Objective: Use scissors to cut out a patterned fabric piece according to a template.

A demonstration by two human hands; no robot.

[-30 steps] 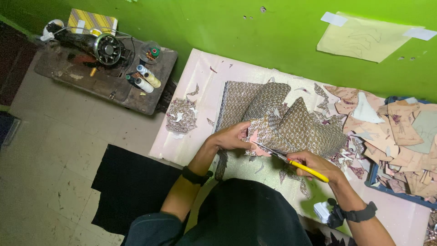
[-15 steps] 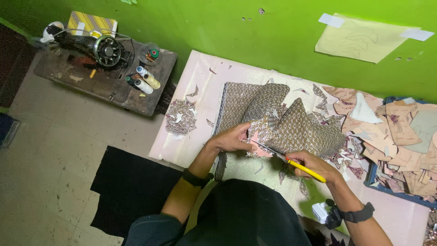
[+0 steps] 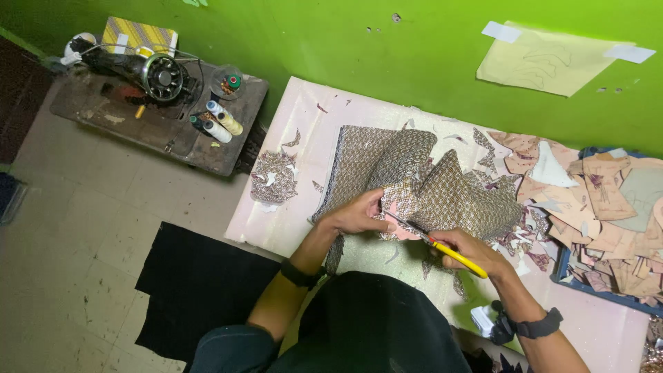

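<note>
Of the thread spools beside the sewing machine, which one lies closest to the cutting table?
The yellowish spool: it lies on its side at the right end of the cluster, with the white spool and the dark green one to its left, farther from the pale table.

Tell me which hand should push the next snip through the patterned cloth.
Right. The right hand already holds the yellow-handled scissors, their blades at the edge of the patterned fabric. The left hand grips that fabric beside the blades, so it likely suits steadying.
</note>
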